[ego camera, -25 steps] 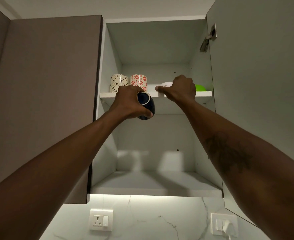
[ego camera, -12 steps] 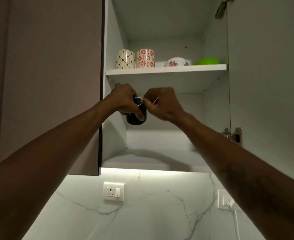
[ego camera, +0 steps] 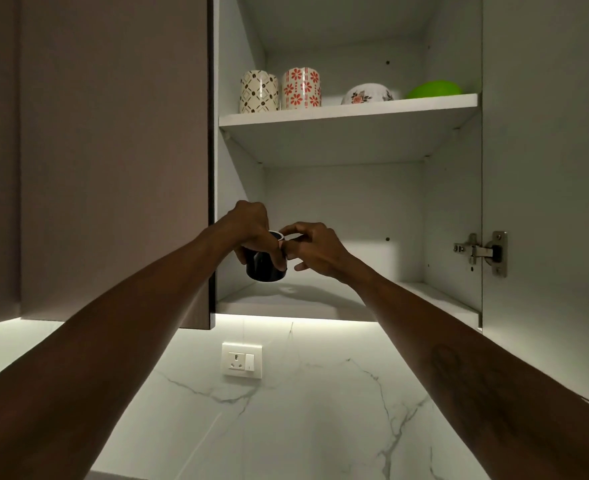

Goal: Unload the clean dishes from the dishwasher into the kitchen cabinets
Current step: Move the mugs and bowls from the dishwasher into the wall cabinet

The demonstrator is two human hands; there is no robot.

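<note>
Both hands [ego camera: 279, 244] gripping dark mug [ego camera: 263, 268]

Lower shelf [ego camera: 321, 299] seemingly bare, upper shelf [ego camera: 348, 114] crowded

You're standing in a home kitchen, looking up into an open wall cabinet [ego camera: 348, 216]. On the upper shelf [ego camera: 348, 114] inside it sit two patterned mugs [ego camera: 279, 89], a floral bowl [ego camera: 367, 94] and a green bowl [ego camera: 433, 89], ordinary household crockery. Left of the cabinet runs a closed brown door [ego camera: 113, 150] of the same unit. Below the cabinet a lit white marble-look backsplash [ego camera: 321, 393] carries a wall socket [ego camera: 242, 360]
</note>
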